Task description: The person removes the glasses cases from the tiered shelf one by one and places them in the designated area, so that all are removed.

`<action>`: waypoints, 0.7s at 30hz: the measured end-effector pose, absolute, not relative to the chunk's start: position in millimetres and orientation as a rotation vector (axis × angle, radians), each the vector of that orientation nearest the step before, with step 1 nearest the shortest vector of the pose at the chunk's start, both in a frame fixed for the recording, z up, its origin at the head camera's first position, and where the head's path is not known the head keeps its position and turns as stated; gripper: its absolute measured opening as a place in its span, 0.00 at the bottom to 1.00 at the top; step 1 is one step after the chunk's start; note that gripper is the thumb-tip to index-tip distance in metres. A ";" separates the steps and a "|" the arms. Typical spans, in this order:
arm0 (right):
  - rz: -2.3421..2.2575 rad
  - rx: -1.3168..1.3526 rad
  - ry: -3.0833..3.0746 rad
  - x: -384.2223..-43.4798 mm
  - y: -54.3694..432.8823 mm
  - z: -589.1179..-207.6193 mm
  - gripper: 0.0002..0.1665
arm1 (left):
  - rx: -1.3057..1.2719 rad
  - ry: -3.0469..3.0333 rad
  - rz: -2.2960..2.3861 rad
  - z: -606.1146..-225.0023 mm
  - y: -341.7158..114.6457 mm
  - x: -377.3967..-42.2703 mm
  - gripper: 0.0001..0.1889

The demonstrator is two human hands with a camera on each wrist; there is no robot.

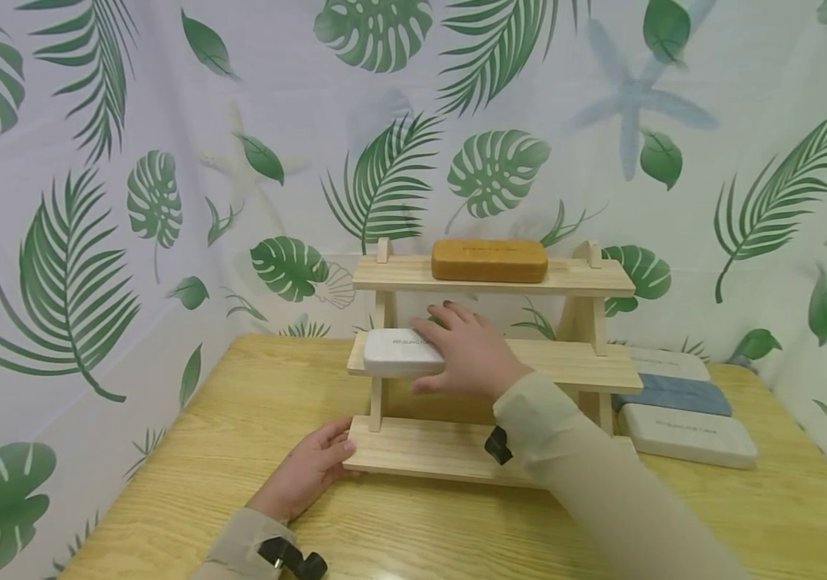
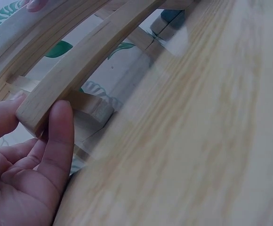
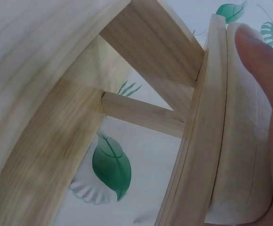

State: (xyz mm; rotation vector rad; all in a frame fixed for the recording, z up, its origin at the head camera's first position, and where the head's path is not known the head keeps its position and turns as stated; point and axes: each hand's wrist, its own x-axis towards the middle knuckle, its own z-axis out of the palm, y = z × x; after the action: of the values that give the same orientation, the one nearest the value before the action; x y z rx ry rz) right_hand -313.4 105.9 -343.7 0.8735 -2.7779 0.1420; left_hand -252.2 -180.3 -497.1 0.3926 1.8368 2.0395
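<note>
A three-tier wooden display stand [image 1: 420, 449] stands on the table. On the left part of its middle shelf lies a white glasses case [image 1: 387, 361], and my right hand [image 1: 474, 354] grips its right end. In the right wrist view the thumb lies along the white case [image 3: 242, 150], which sits against the shelf board [image 3: 204, 122]. My left hand [image 1: 308, 471] pinches the left end of the bottom shelf; the left wrist view shows thumb and finger on either side of that board [image 2: 75, 70]. An orange-brown glasses case [image 1: 489, 262] rests on the top shelf.
Right of the stand, a blue case [image 1: 681, 395] lies between a white case [image 1: 688, 435] in front and another white case [image 1: 670, 364] behind, both partly hidden by the stand or each other. A leaf-print cloth [image 1: 283, 105] hangs behind the wooden table [image 1: 268, 387].
</note>
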 end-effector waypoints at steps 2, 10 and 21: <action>0.148 0.864 -2.788 -313.9 104.2 -344.3 0.61 | 0.390 1.842 2.038 -497.5 -180.2 -252.2 0.33; 0.129 0.826 -2.819 -317.0 100.7 -350.8 0.61 | 0.388 1.829 2.042 -500.2 -181.2 -253.9 0.34; 0.126 0.788 -2.787 -314.0 98.4 -355.4 0.58 | 0.388 1.825 2.038 -501.7 -181.5 -254.0 0.35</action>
State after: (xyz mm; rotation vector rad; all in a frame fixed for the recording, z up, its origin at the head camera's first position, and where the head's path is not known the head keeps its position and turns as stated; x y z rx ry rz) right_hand -314.0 98.4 -355.4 0.7885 -2.7865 0.1258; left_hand -254.0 -181.5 -501.7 0.3877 1.8248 2.0384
